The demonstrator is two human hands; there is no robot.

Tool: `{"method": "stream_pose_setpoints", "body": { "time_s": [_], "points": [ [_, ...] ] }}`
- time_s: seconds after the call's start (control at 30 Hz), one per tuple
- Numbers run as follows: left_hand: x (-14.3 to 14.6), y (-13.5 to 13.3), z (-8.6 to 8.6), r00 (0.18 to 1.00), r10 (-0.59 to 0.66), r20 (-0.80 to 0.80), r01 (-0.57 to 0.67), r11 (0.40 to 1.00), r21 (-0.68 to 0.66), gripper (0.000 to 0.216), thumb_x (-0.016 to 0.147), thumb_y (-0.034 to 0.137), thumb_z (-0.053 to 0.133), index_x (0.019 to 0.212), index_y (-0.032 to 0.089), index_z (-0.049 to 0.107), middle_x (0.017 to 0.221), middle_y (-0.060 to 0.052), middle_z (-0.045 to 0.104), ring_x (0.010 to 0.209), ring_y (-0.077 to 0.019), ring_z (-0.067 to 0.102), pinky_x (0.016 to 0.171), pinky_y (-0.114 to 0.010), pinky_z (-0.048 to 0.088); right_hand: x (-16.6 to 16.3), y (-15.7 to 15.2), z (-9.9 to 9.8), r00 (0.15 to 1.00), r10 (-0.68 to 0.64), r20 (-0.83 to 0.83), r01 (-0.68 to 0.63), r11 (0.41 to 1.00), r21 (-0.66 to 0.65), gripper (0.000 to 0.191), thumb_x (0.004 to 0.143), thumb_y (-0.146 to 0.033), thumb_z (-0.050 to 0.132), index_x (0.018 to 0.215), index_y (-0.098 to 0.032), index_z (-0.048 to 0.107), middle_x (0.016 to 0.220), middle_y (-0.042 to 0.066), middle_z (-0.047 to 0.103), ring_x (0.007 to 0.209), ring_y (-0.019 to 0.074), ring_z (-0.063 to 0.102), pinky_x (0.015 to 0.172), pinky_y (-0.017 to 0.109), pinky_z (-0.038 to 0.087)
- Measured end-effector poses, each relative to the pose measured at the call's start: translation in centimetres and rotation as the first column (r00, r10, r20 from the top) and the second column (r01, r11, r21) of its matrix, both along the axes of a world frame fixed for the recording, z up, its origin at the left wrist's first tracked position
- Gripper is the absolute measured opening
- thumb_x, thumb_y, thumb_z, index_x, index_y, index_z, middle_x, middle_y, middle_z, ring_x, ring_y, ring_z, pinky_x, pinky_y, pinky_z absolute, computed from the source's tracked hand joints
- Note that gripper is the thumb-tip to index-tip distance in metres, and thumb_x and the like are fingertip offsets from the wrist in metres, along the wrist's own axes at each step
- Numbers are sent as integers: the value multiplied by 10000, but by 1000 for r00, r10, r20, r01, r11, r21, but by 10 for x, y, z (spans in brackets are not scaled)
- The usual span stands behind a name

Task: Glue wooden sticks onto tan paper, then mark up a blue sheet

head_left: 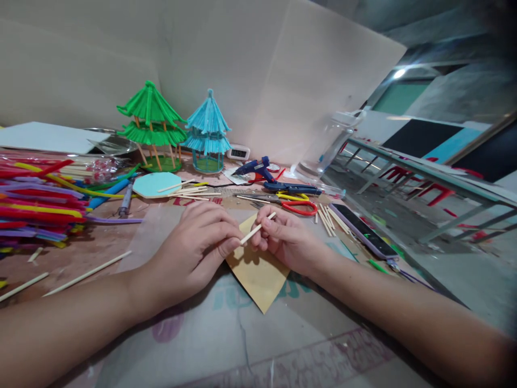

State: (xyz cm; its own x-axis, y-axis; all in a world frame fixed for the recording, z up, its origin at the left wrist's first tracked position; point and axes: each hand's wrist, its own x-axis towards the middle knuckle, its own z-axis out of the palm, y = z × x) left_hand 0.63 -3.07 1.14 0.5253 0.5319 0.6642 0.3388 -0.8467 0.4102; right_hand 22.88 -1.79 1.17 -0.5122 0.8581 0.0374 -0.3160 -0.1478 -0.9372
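Note:
Between my two hands is a short pale wooden stick (257, 229), tilted up to the right. My left hand (205, 242) pinches its lower end between thumb and fingers. At the upper end, my right hand (288, 234) grips it with thumb and curled fingers. Directly below lies a tan square of paper or sandpaper (262, 288), one corner towards me, on the clear-covered table; its upper part is partly hidden by my hands. Beyond my hands are red-handled scissors (299, 206) and a light-blue octagonal board (155, 186) with several thin sticks on it.
A green pagoda model (151, 126) and a blue one (209, 132) stand at the back. Fuzzy coloured stems (40, 210) pile up at left. A blue glue gun (258, 168), cutting pliers (291, 187), a phone (363, 229) and a clear jar (325, 148) lie or stand to the right.

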Motion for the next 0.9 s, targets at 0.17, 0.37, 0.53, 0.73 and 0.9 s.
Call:
{"method": "stream_pose_setpoints", "body": {
  "time_s": [0.17, 0.37, 0.53, 0.73, 0.9],
  "points": [
    [0, 0, 0, 1000, -15, -4, 15, 998, -66, 232, 1038, 225, 429, 915, 224, 627, 942, -19, 688, 950, -206, 593, 921, -374, 407, 0, -1, 1, 1000, -21, 20, 20, 1000, 24, 319, 844, -389, 809, 868, -196, 557, 696, -20, 723, 581, 76, 613, 592, 184, 492],
    [1, -1, 1, 1000, -16, -25, 14, 997, -72, 264, 1041, 255, 425, 873, 220, 626, 911, -19, 686, 937, -205, 599, 926, -379, 419, 0, -1, -1, 999, -36, 28, 36, 999, 25, 317, 835, -388, 816, 865, -197, 565, 675, -22, 721, 576, 84, 621, 570, 185, 474],
    [2, 0, -1, 1000, -12, -14, 10, 995, -101, 258, 1037, 233, 383, 882, 219, 588, 917, -34, 669, 916, -209, 596, 907, -383, 441, 0, -1, -1, 998, -46, 39, 45, 999, 31, 316, 844, -408, 804, 867, -198, 569, 674, -20, 712, 557, 89, 597, 553, 199, 465],
    [1, -2, 0, 1000, -31, 0, 30, 995, -96, 219, 1029, 222, 421, 895, 218, 594, 930, -20, 666, 928, -201, 590, 910, -371, 424, 0, -1, -1, 998, -55, 35, 55, 998, 13, 330, 821, -415, 823, 859, -200, 575, 661, -22, 712, 565, 96, 602, 560, 199, 463],
    [0, -2, 0, 1000, -21, -13, 20, 996, -83, 199, 1016, 283, 487, 879, 221, 619, 914, -16, 675, 933, -208, 591, 915, -374, 410, -2, -2, -1, 997, -64, 44, 63, 998, 30, 349, 807, -425, 830, 860, -204, 566, 652, -22, 713, 549, 110, 602, 543, 219, 473]
  ]
}}
